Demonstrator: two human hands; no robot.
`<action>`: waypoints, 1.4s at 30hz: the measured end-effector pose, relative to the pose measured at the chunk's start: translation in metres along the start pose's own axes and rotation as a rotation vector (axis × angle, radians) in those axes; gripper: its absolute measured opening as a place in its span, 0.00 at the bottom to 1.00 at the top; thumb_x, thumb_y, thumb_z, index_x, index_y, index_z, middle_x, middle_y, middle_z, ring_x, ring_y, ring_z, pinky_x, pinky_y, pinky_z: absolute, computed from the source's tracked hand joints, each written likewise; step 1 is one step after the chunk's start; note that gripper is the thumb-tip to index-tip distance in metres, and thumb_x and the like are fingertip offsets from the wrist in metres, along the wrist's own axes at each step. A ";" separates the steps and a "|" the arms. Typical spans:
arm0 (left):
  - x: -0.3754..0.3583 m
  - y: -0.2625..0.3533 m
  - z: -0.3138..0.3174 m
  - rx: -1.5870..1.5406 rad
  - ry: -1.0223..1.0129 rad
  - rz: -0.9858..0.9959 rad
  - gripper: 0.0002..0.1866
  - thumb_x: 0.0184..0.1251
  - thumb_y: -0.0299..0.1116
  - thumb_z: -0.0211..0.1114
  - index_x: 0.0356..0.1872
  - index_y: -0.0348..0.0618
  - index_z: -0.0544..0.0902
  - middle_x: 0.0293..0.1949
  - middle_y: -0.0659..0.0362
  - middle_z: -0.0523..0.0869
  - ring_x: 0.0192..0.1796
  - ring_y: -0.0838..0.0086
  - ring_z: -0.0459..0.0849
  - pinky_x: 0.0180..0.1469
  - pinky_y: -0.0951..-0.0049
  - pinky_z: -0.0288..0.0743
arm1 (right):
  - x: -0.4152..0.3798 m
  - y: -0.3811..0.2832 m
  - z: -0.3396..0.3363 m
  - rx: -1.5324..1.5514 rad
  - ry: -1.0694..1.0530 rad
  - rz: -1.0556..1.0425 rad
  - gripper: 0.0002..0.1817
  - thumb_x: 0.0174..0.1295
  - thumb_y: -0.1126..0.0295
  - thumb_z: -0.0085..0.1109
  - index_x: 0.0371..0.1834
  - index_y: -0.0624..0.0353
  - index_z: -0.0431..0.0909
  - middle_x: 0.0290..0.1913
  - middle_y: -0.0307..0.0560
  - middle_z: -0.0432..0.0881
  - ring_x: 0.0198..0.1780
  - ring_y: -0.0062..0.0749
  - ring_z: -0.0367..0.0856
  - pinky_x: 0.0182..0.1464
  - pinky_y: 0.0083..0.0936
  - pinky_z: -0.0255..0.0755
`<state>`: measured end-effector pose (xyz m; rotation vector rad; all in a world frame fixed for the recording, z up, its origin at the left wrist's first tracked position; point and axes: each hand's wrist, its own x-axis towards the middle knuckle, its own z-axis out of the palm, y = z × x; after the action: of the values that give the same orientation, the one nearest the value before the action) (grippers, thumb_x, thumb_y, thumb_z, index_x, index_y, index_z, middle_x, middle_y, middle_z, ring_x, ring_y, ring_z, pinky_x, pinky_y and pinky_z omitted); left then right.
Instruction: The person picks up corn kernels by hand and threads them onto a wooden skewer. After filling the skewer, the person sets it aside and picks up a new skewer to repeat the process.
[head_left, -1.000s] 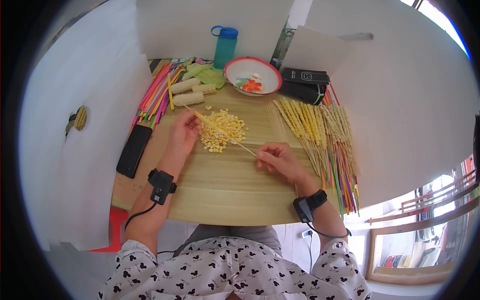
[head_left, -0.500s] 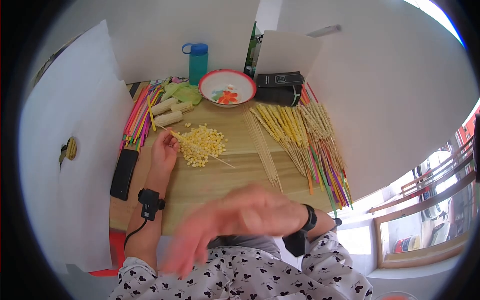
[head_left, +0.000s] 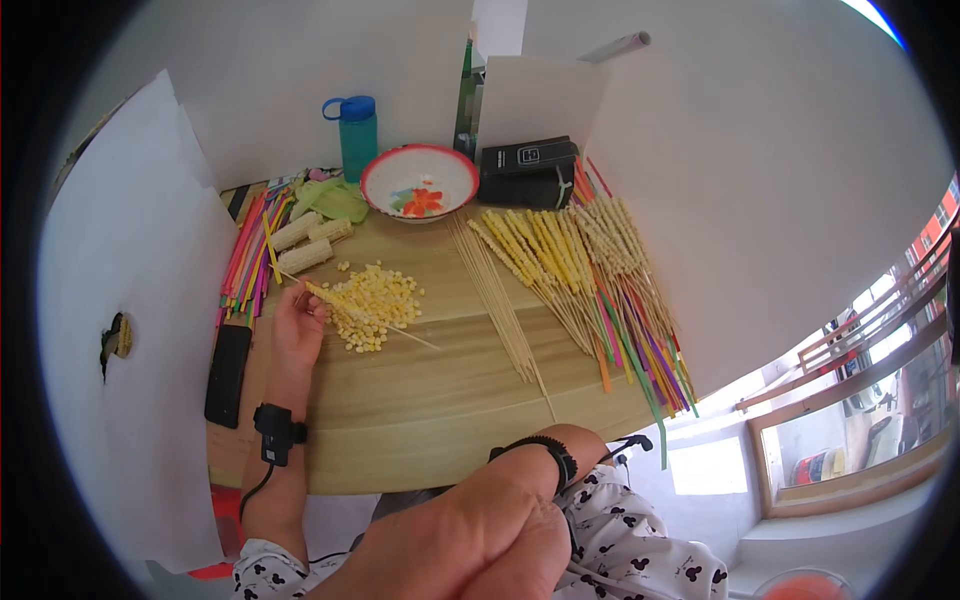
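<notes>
At the left edge of a heap of yellow corn kernels, my left hand is closed around a thin wooden skewer. Kernels are threaded along part of it, and its bare lower end points right over the table. My right hand is raised close to the camera, low in the view and away from the table items. Its back and wrist show, while the fingers run out of the bottom of the frame. Stripped corn cobs lie just beyond my left hand.
Bare skewers lie mid-table, left of corn-loaded skewers. Colourful straws and a black phone lie at left. Behind stand a floral bowl, a blue bottle and a black box. White panels enclose the table.
My right hand has swung down and closer to the camera, its fingers leaving the frame. The view has shifted slightly, and my left hand still holds the skewer by the kernels.
</notes>
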<state>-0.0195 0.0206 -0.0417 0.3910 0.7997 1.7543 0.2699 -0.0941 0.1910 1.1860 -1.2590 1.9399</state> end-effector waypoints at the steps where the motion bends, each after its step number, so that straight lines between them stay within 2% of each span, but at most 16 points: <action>1: -0.001 0.000 -0.001 -0.015 0.006 -0.008 0.10 0.65 0.30 0.61 0.44 0.38 0.77 0.32 0.60 0.79 0.30 0.79 0.74 0.30 0.80 0.70 | 0.000 -0.003 0.002 -0.051 0.052 -0.018 0.35 0.73 0.51 0.28 0.61 0.77 0.67 0.58 0.63 0.75 0.58 0.44 0.74 0.60 0.34 0.66; 12: -0.010 0.000 0.010 -0.013 0.020 -0.038 0.11 0.64 0.29 0.62 0.44 0.36 0.78 0.34 0.59 0.79 0.32 0.78 0.75 0.31 0.78 0.71 | -0.037 0.010 0.003 0.345 0.159 -0.015 0.35 0.73 0.50 0.28 0.61 0.77 0.67 0.57 0.63 0.75 0.58 0.44 0.74 0.60 0.33 0.67; 23: -0.013 0.002 0.017 0.012 -0.023 -0.028 0.12 0.65 0.29 0.61 0.47 0.35 0.76 0.36 0.57 0.79 0.32 0.78 0.75 0.32 0.78 0.71 | -0.044 0.023 -0.016 0.508 0.232 -0.017 0.36 0.73 0.48 0.27 0.60 0.77 0.67 0.57 0.63 0.76 0.57 0.43 0.75 0.60 0.33 0.67; 26: -0.013 0.002 0.018 0.007 -0.024 -0.037 0.10 0.64 0.28 0.61 0.45 0.36 0.77 0.34 0.57 0.79 0.32 0.77 0.75 0.32 0.78 0.72 | -0.048 0.026 -0.014 0.548 0.258 -0.032 0.37 0.73 0.48 0.27 0.60 0.77 0.67 0.57 0.63 0.76 0.57 0.43 0.75 0.60 0.33 0.67; 27: -0.009 0.001 0.016 0.006 -0.015 -0.032 0.10 0.64 0.28 0.61 0.45 0.36 0.77 0.34 0.57 0.79 0.32 0.77 0.75 0.32 0.78 0.72 | -0.057 0.024 0.011 0.568 0.256 -0.028 0.37 0.73 0.48 0.27 0.60 0.77 0.67 0.57 0.63 0.76 0.57 0.43 0.75 0.60 0.33 0.67; 30: -0.009 0.003 0.012 -0.024 -0.050 -0.072 0.07 0.63 0.28 0.62 0.39 0.35 0.79 0.32 0.58 0.78 0.32 0.76 0.76 0.32 0.77 0.73 | -0.054 0.028 -0.010 0.680 0.243 -0.014 0.37 0.73 0.48 0.27 0.60 0.77 0.68 0.57 0.62 0.76 0.57 0.43 0.75 0.60 0.33 0.67; 33: -0.009 0.001 0.010 -0.046 -0.041 -0.062 0.11 0.64 0.28 0.61 0.45 0.33 0.77 0.37 0.54 0.81 0.32 0.76 0.77 0.34 0.78 0.74 | -0.054 0.023 -0.011 0.777 0.199 0.000 0.37 0.73 0.47 0.27 0.60 0.77 0.68 0.56 0.62 0.76 0.56 0.43 0.75 0.59 0.33 0.67; 36: -0.010 0.001 0.013 -0.058 -0.022 -0.038 0.11 0.63 0.27 0.62 0.44 0.34 0.77 0.38 0.54 0.80 0.31 0.76 0.77 0.33 0.78 0.74 | -0.061 0.026 0.007 0.848 0.179 0.018 0.38 0.72 0.47 0.26 0.60 0.77 0.68 0.56 0.62 0.76 0.56 0.42 0.75 0.59 0.33 0.67; 39: -0.010 0.000 0.016 -0.051 0.015 -0.034 0.11 0.62 0.27 0.63 0.44 0.34 0.77 0.37 0.54 0.80 0.31 0.76 0.77 0.33 0.78 0.74 | -0.060 0.023 -0.005 0.913 0.163 0.027 0.38 0.72 0.47 0.26 0.60 0.77 0.68 0.56 0.62 0.76 0.56 0.42 0.75 0.59 0.33 0.67; 42: -0.012 0.001 0.017 -0.062 0.021 -0.039 0.10 0.61 0.27 0.64 0.42 0.35 0.78 0.33 0.57 0.79 0.30 0.76 0.76 0.32 0.79 0.74 | -0.057 0.027 0.000 0.976 0.141 0.032 0.38 0.72 0.46 0.26 0.60 0.77 0.68 0.56 0.62 0.76 0.56 0.42 0.75 0.59 0.33 0.67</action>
<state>-0.0055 0.0144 -0.0270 0.3142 0.7607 1.7445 0.2757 -0.1037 0.1287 1.3908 -0.1907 2.6969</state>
